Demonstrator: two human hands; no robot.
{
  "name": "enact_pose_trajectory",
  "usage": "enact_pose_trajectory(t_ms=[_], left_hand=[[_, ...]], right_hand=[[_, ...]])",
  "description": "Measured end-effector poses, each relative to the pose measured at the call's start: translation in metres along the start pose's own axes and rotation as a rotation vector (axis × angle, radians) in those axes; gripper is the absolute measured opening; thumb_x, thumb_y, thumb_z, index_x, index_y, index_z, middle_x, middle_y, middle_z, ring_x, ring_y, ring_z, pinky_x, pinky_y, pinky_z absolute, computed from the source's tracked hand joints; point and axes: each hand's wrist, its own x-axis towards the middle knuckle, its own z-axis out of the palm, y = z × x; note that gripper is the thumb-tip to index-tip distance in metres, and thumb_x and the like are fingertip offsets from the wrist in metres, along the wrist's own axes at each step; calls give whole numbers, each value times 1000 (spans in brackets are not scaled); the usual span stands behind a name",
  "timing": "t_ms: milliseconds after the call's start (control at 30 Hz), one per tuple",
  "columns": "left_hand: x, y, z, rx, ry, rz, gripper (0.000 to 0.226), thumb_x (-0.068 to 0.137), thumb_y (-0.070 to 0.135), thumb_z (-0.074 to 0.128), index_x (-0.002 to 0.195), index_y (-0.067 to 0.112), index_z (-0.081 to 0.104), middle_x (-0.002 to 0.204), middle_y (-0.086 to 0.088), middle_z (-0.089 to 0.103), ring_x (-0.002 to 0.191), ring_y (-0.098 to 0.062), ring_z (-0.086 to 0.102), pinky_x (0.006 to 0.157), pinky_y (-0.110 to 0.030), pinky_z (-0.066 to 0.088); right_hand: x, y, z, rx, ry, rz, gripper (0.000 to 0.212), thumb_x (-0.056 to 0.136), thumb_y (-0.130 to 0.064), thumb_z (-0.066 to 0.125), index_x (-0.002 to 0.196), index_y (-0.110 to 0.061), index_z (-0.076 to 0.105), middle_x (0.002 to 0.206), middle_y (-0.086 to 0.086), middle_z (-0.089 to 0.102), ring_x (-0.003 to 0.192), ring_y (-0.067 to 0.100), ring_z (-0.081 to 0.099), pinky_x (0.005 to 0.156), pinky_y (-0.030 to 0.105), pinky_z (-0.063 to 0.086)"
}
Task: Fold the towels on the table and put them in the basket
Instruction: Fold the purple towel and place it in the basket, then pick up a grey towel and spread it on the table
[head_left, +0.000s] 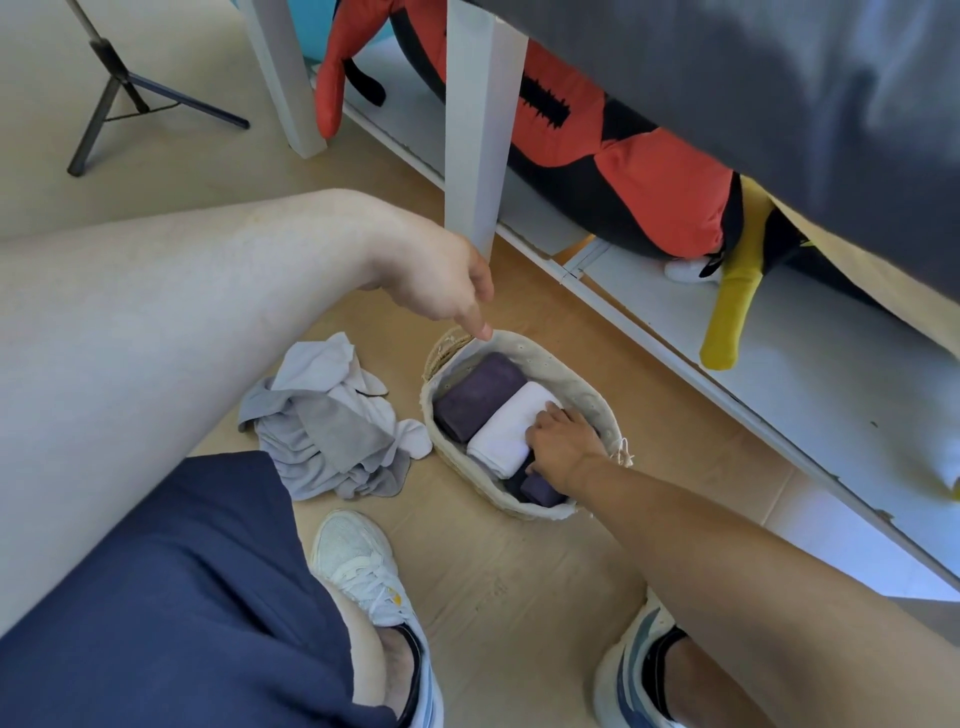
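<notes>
Floor: tan floor (467, 561) under a table, with a white table leg (475, 130) standing just behind the basket and a white shelf (753, 364) running along the right.
Room to move: open floor lies in front of the basket toward the two shoes (363, 566); the leg and shelf edge close in behind and to the right.
Basket: oval, cloth-lined basket (582, 379) sits on the floor between the cloth pile and the shelf.
Towels in basket: a folded purple towel (475, 395) at the far left, a folded white towel (511, 428) beside it, touching, and a dark towel (540, 491) at the near end.
Cloth pile: crumpled grey and white cloths (332, 426) lie on the floor just left of the basket.
Left hand (441, 283): hangs above the basket's far rim, fingers pointing down and loosely curled, one fingertip at the rim; holds nothing.
Right hand (563, 441): reaches down into the basket, fingers curled onto the white towel's edge, thumb against the dark towel; whether it truly grips cannot be told.
Arms: both forearms stretch down from above, the right coming in from the lower right.
</notes>
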Motion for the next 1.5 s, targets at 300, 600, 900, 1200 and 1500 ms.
enact_pose_trajectory(t_ms=[300,600,900,1200,1500], left_hand=[[-4,-2,-1,-25,-3,4,57,92,41,69,144,28,49,131,1,63,118,-20,59,94,-32,44],[-3,-3,1,-31,-13,-1,56,92,41,68,144,28,49,131,1,63,117,-20,60,97,-33,46],[1,-9,3,-39,-30,-25,55,92,41,69,142,29,50,131,-1,64,117,-21,60,91,-31,43],[3,-7,3,-20,-27,-15,55,92,42,68,142,30,50,132,2,63,119,-20,59,95,-31,44],[-3,-16,0,-26,-16,-25,55,92,42,67,143,28,50,129,-1,64,117,-21,60,96,-34,47]], right_hand=[[-14,33,-32,222,242,-7,12,92,-41,57,92,-30,62,100,-7,61,106,19,54,90,32,40],[-14,18,-18,140,30,9,61,74,-69,70,112,-23,57,115,0,58,109,24,52,94,38,41],[-6,-8,8,76,103,137,79,76,-65,71,134,-15,50,135,9,45,127,29,42,110,43,34],[-4,-5,4,218,5,133,78,80,-61,68,138,-16,44,139,8,49,130,28,45,110,43,40],[-7,3,-29,288,-29,169,36,98,-43,53,124,-18,57,118,3,63,103,23,60,85,35,51]])
